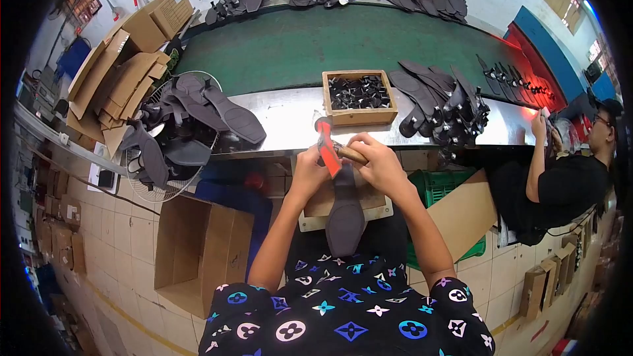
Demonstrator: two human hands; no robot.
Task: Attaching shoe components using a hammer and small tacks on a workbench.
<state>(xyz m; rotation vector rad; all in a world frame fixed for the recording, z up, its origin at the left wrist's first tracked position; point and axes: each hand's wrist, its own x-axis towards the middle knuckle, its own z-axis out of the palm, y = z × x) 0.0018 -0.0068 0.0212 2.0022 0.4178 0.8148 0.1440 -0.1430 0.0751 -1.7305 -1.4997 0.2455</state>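
Left hand [308, 173] is pinching the top end of a dark shoe sole [345, 214], which is lying on a small board [315, 206] over the person's lap, just off the near edge of the metal counter [290, 122]. Right hand [376, 161] is gripping a wooden-handled hammer [330, 148] with a red strip on it, head sitting over the sole's top. Wooden box [359, 116] of small black pieces is sitting at the counter's near edge, just beyond the hands. Sole piles are lying on either side. A seated person [560, 181] is working at the right end.
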